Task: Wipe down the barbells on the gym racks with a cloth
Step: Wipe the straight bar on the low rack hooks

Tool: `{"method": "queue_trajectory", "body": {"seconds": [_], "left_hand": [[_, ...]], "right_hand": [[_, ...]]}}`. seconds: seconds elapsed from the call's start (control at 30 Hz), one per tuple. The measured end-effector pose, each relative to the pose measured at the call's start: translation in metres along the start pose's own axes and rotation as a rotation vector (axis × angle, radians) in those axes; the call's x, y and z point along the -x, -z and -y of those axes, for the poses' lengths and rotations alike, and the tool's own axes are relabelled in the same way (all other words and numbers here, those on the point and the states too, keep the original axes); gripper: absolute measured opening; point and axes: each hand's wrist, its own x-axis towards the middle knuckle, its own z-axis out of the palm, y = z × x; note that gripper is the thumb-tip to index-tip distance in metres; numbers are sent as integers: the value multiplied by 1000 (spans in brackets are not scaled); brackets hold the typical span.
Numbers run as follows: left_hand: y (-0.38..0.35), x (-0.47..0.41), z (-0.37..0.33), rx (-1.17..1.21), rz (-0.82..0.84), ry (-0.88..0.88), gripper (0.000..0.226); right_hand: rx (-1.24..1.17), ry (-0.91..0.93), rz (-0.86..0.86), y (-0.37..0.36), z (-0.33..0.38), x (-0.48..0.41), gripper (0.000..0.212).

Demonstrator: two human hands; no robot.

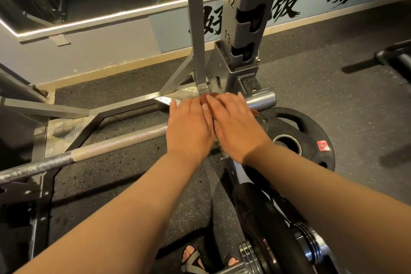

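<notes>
The barbell (120,142) lies low across the rack, its sleeve end just beside the upright (242,29). The left hand (189,127) and right hand (235,127) rest on it side by side. Their fingers (224,104) are straight and close together, pressing flat rather than gripping, probably to bear down on the cloth (211,96) (only a reddish-brown scrap shows).

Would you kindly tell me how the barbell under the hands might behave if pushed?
The barbell looks like long solid steel, so probably heavy and stiff. Being round, it may roll. Its knurled stretch should grip well; the smooth sleeve is likely slicker.
</notes>
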Motion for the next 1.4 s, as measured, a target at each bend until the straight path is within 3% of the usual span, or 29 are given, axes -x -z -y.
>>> {"method": "queue_trajectory", "body": {"seconds": [0.07,0.17,0.3,0.47,0.53,0.7,0.77,0.83,0.93,1.1,1.17,1.3,1.4], "left_hand": [[-1,0,1,-27,-10,-1,45],[-2,0,2,-49,-13,-1,46],[-7,-4,2,-39,-32,16,44],[-11,-11,5,-76,-30,17,47],[-9,-12,6,-81,-34,3,49],[-10,-15,6,-103,-24,5,53],[-11,-15,7,-96,-33,14,52],[-10,-16,5,-95,-48,20,50],[-8,-17,4,-114,-53,22,48],[-4,-21,1,-118,-20,58,47],[-5,-22,1,-122,-14,66,46],[-5,-22,1,-128,-16,63,45],[-4,-23,2,-153,-1,60,45]], "right_hand": [[35,13,-12,7,-24,5,55],[24,-162,-155,15,-51,16,55],[-37,-401,-198,6,-12,5,53],[0,-54,-37,3,-3,-2,52],[35,-90,-68,10,-27,-1,50],[-40,-400,-240,18,-41,-2,44],[-44,-365,-177,11,-18,-6,48],[-53,-200,-75,3,-6,-4,52],[11,-50,-23,15,-28,0,51],[-63,-368,-225,23,-57,3,50],[-96,-438,-206,15,-38,-2,51],[-103,-190,-1,11,-16,1,56],[-46,-162,-58,20,-47,6,52]]}}
